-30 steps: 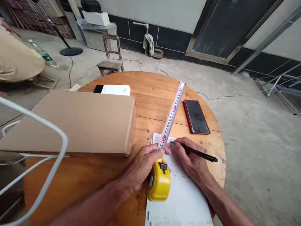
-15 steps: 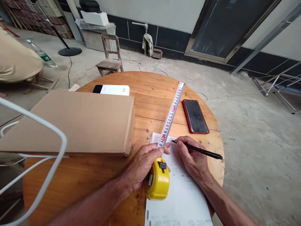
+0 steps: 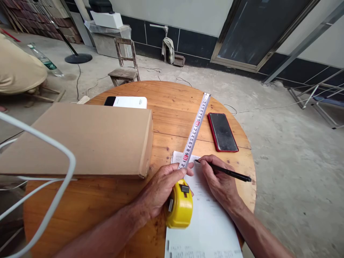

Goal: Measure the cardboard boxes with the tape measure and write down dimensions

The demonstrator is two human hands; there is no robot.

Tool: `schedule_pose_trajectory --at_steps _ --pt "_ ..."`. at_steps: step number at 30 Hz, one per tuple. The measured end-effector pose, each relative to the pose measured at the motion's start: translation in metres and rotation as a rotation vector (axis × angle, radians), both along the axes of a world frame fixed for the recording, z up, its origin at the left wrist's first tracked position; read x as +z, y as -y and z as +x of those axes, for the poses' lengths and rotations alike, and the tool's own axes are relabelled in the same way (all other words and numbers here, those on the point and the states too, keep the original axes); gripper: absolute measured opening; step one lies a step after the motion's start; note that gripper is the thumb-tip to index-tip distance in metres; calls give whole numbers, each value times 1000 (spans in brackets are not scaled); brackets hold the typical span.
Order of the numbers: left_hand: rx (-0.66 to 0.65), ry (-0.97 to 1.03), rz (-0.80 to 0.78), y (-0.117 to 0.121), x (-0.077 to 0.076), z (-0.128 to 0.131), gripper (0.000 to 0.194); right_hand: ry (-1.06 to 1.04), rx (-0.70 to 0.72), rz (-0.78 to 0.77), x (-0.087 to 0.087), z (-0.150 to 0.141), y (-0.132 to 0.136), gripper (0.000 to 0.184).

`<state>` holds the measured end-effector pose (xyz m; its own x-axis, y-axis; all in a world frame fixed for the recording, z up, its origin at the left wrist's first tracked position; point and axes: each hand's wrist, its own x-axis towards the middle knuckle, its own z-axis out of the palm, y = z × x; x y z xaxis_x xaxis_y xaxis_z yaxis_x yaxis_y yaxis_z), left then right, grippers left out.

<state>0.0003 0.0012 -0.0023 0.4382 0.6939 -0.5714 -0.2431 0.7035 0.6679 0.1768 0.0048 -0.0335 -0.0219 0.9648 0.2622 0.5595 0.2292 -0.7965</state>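
My left hand (image 3: 162, 188) pinches the extended blade of a yellow tape measure (image 3: 179, 205) where it leaves the case; the white blade (image 3: 195, 128) runs away across the round wooden table (image 3: 172, 107). My right hand (image 3: 219, 181) grips a black pen (image 3: 225, 172), its tip on the top of a white printed sheet (image 3: 209, 225) lying at the table's near edge. A long brown cardboard box (image 3: 88, 138) lies left of my left hand.
A red-cased phone (image 3: 222, 132) lies right of the blade. A white and black device (image 3: 126, 101) sits behind the box. White cable (image 3: 51, 150) loops at the left. A small wooden chair (image 3: 123, 68), a bottle (image 3: 44, 60) and a person's tan clothing (image 3: 18, 71) are beyond.
The pen's rear end swung slightly as my right hand shifted on the sheet. The tape measure and my left hand stayed put; the view drifted a little.
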Motion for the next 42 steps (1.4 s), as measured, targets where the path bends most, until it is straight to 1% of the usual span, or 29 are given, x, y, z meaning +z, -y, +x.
schedule_pose_trajectory --at_steps 8,16,20,23,31,35,39,42 --pt "-3 2 2 0 -1 0 23 18 2 19 1 0 0 11" --pt "1 1 -8 -1 2 0 21 71 13 11 4 -3 0 12" --pt "-1 -20 1 -1 1 0 20 28 6 -21 3 -2 1 13" --pt "-5 -28 25 1 -1 -1 20 -4 -9 -15 1 0 2 12" --pt "-5 -16 16 -1 -1 -1 20 29 21 -16 3 -1 0 12" --pt "-4 -10 13 -2 0 -1 21 3 -21 -22 1 0 1 12" --pt "2 4 10 -1 1 -2 22 -66 -85 -69 -2 3 4 13" --pt "-4 15 6 -1 1 -2 21 -73 -102 -81 -3 3 4 14"
